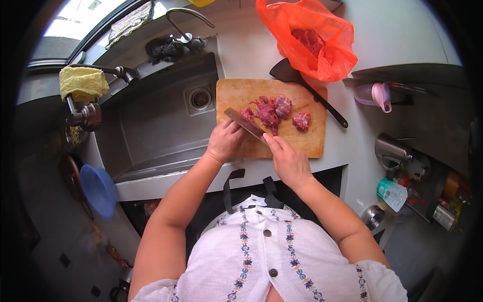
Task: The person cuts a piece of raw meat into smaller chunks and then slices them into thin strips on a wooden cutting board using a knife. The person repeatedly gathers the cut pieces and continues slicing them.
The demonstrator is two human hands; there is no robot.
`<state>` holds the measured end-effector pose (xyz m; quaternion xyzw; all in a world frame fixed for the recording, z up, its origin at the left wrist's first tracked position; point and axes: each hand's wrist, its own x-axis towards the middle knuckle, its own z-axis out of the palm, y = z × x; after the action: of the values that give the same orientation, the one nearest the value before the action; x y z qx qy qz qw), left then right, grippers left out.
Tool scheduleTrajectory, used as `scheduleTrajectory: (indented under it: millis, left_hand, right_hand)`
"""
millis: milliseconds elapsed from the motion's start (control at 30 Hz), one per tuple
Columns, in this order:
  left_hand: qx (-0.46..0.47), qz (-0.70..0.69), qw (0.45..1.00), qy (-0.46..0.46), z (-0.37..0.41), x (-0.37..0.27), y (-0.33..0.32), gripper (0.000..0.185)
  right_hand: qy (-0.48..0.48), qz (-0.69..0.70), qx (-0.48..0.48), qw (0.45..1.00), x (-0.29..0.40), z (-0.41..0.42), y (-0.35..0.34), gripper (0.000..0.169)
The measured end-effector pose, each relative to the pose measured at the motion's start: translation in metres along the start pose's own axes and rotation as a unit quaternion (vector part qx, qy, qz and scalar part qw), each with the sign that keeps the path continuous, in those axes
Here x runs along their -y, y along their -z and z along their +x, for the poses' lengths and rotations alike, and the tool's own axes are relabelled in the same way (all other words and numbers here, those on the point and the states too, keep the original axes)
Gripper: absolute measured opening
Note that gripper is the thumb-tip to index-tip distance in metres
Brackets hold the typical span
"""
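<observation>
My right hand [292, 161] grips the handle of a cleaver [247, 126] over the wooden cutting board [230, 88]. The blade points up and to the left, its top edge towards me. Close against the blade is my left hand [225, 142], its fingers curled and the fingertips hidden, so what it holds cannot be made out. Just beyond the blade, pieces of raw red meat [268, 111] lie in a heap on the board. A separate meat chunk [301, 121] rests to the right of them.
A black spatula [313, 90] lies across the board's upper right corner. Behind it, an orange-red plastic bag [336, 45] holds more raw meat [307, 40]. The steel sink [158, 113] adjoins the board on the left, below a curved faucet [188, 11]. A blue basin [99, 191] stands at lower left.
</observation>
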<state>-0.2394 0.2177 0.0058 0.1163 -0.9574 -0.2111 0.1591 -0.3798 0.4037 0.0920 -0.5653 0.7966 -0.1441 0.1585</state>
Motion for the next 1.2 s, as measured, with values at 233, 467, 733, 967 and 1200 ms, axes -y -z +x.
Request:
scheduleTrajectory:
  millis: [233, 467, 733, 967, 1200]
  left_hand:
    - [-0.006, 0.002, 1.000, 0.006, 0.007, -0.005, 0.004, 0.026]
    - [0.014, -0.027, 0.999, 0.015, 0.010, 0.007, 0.005, 0.025]
    - [0.004, -0.039, 0.999, 0.027, 0.014, 0.007, 0.007, 0.028]
    - [0.004, -0.040, 0.999, 0.036, 0.011, 0.009, 0.009, 0.029]
    - [0.038, -0.043, 0.998, 0.024, 0.015, 0.018, 0.014, 0.027]
  right_hand:
    - [-0.008, 0.001, 0.048, 0.999, -0.003, 0.002, -0.002, 0.052]
    - [0.005, -0.028, 0.057, 0.998, -0.004, 0.012, -0.004, 0.058]
    - [0.001, -0.007, 0.072, 0.997, -0.006, 0.027, -0.013, 0.056]
    - [-0.035, 0.008, 0.114, 0.993, -0.005, 0.009, -0.014, 0.051]
    - [-0.031, 0.001, 0.095, 0.995, -0.006, 0.020, -0.024, 0.044]
